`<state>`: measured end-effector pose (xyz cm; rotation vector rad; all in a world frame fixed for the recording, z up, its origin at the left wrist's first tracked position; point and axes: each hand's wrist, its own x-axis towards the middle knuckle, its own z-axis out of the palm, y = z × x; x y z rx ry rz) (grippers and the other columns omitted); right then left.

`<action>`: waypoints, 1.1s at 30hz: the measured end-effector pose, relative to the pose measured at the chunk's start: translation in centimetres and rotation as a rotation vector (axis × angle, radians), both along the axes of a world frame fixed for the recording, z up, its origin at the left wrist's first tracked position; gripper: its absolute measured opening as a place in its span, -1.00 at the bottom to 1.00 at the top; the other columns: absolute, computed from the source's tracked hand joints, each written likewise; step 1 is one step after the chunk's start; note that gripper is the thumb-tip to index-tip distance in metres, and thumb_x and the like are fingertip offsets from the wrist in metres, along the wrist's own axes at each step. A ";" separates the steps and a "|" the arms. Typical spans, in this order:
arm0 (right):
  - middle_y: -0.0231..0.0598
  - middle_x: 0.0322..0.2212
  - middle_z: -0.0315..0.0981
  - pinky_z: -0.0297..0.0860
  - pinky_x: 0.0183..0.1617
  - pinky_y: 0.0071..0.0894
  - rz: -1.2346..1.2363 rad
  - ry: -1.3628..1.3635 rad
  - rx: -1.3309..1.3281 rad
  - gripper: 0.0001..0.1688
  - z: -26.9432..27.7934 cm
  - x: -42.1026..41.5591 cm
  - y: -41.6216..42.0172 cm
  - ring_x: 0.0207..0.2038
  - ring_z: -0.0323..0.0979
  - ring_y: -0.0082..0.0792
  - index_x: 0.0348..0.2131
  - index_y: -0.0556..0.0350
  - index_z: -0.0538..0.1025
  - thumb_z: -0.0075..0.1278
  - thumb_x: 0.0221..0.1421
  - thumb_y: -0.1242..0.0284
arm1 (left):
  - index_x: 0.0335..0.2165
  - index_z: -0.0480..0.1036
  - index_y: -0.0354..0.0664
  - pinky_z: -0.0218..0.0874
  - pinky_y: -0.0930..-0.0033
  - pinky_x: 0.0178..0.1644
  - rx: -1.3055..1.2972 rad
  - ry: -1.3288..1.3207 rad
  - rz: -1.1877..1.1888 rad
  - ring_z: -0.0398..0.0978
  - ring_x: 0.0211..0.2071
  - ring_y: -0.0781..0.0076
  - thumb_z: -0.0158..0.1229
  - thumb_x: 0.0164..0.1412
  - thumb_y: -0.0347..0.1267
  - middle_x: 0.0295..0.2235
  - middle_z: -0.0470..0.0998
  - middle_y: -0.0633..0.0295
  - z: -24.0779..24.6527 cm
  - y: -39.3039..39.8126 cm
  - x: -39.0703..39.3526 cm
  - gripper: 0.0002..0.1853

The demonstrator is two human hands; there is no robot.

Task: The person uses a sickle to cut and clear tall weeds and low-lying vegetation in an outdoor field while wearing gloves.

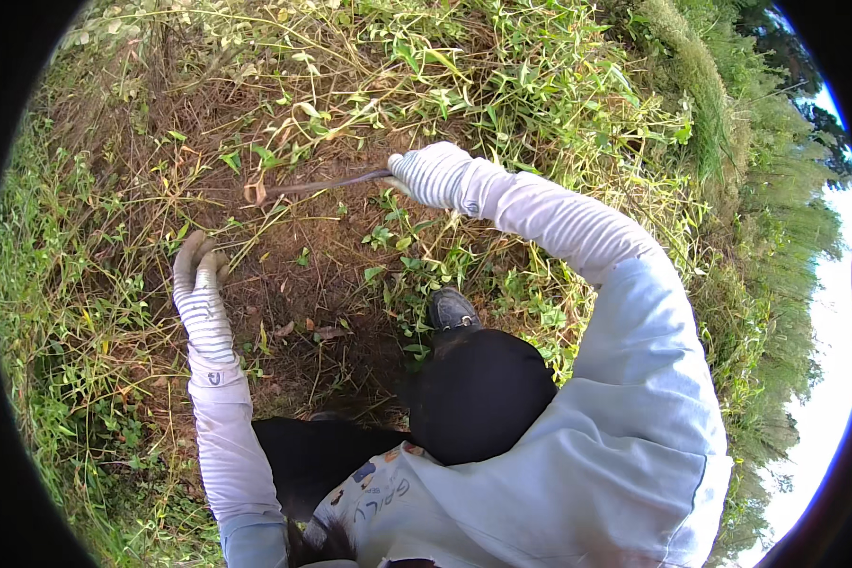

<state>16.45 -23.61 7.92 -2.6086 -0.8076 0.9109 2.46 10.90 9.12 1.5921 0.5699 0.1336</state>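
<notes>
My right hand point(426, 174), in a striped knit glove, is closed around the handle end of a thin, long-handled tool point(326, 183). The tool points left over the soil, and a small brownish piece shows at its far end; blur hides the head's exact shape. My left hand point(202, 266), in a glove with soiled fingertips, is low at the left by thin green stems. Its fingers are bent, and whether they grip a stem cannot be told. Between the hands lies reddish soil point(305, 248) strewn with dry stalks.
Leafy vines point(539, 92) and dry stems cover the ground ahead and to the right. Green grass point(35, 255) grows at the left. A dark shoe point(452, 309) stands on the soil below my bent knee. Taller bushes point(774, 199) rise at the far right.
</notes>
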 end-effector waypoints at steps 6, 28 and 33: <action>-0.12 -0.57 0.39 0.36 -0.28 -0.12 0.163 0.015 -0.001 -0.70 -3.7 1.1 8.7 -0.40 0.44 -0.02 -0.35 0.07 0.39 -0.28 0.20 0.26 | 0.01 0.31 -0.16 0.31 0.50 -0.13 -0.039 -0.043 0.102 0.42 -0.24 0.52 0.00 0.17 -0.46 -0.15 0.42 0.21 3.6 -0.5 -0.8 -0.61; -0.12 -0.24 0.52 0.43 -0.18 -0.24 0.179 -0.113 -0.746 -0.67 4.0 4.4 24.8 -0.17 0.50 -0.16 -0.18 0.05 0.54 0.08 -0.03 0.44 | 0.13 0.12 -0.04 -0.41 -0.16 0.26 1.193 0.796 -0.339 -0.12 0.24 0.03 0.15 -0.06 -0.02 0.19 0.03 0.04 -8.1 26.5 -15.2 -0.20; -0.08 -0.18 0.48 0.39 -0.11 -0.19 -0.011 -0.024 -0.801 -0.66 3.8 2.6 26.4 -0.12 0.47 -0.14 -0.12 0.07 0.51 -0.02 0.05 0.47 | 0.11 0.17 -0.10 -0.46 -0.20 0.26 1.212 0.530 -0.424 -0.14 0.23 -0.07 0.09 -0.10 -0.18 0.20 -0.01 -0.07 -13.9 29.5 -21.6 -0.26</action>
